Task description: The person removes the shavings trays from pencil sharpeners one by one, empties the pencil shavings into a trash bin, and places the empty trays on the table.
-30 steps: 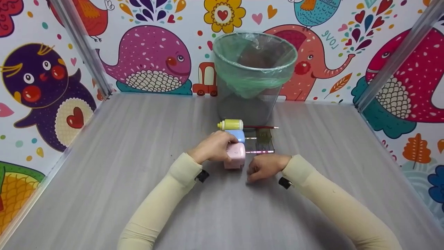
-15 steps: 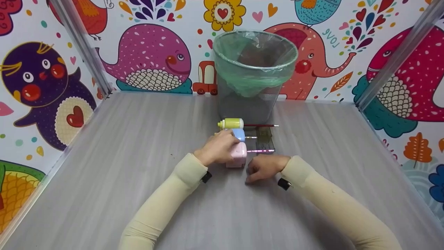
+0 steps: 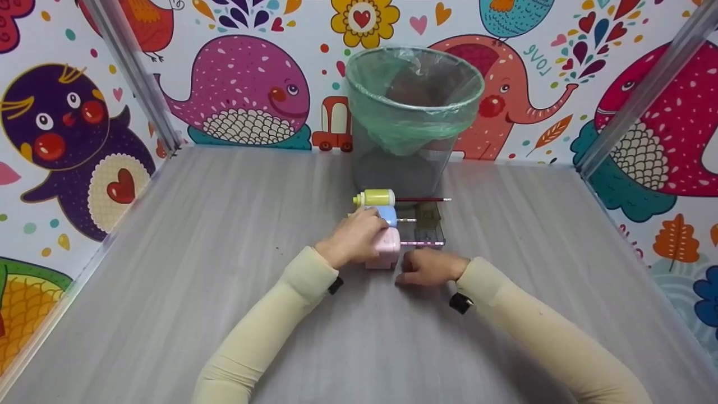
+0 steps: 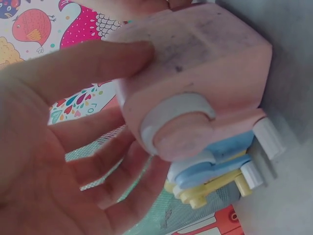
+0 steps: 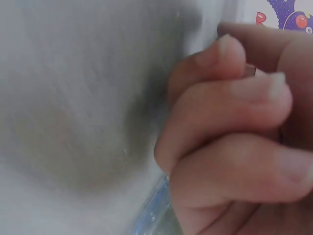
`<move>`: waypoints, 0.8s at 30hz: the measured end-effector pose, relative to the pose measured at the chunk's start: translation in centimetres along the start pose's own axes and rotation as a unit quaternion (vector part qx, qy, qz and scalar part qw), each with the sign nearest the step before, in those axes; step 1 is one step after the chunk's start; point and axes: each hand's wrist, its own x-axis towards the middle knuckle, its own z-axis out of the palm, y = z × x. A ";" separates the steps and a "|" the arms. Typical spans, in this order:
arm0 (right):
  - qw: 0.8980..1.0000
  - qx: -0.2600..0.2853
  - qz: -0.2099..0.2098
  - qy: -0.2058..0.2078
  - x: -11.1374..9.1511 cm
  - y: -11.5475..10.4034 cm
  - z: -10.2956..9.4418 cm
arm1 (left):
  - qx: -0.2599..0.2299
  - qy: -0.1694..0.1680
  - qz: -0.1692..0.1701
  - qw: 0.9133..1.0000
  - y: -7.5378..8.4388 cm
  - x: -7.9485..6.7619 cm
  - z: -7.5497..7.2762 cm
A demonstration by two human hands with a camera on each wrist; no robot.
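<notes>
My left hand grips a pink pencil sharpener, thumb over its top and fingers along its side. The left wrist view shows its crank with a white knob. Behind it stand a blue pencil sharpener and a yellow one, lined up close together. A pink pencil sticks out to the right beside the pink sharpener. My right hand rests on the table just right of the pink sharpener; in the right wrist view its fingers are loosely bent, with nothing seen held.
Dark see-through containers lie right of the sharpeners, with a dark red pencil along the back. Close behind stands a clear bin lined with a green bag. Patterned walls enclose the grey table.
My left hand has shifted slightly right, and the pink sharpener a little with it. My right hand stays nearly where it was, its fingers moving slightly. The head view has tilted a little.
</notes>
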 end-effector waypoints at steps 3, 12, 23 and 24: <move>1.000 0.014 0.009 0.011 -0.1 0.2 0.2 | 0.006 0.005 0.004 1.000 0.0 0.0 0.0; 0.991 0.099 0.061 0.066 -0.1 0.1 1.0 | 0.024 -0.012 -0.026 0.999 0.3 0.1 0.0; 0.979 0.179 0.056 0.079 -0.2 0.1 1.9 | 0.033 -0.031 -0.041 0.998 0.6 0.2 -0.2; 0.976 0.196 0.054 0.073 -0.1 0.1 1.9 | 0.034 -0.031 -0.039 0.998 0.6 0.3 -0.2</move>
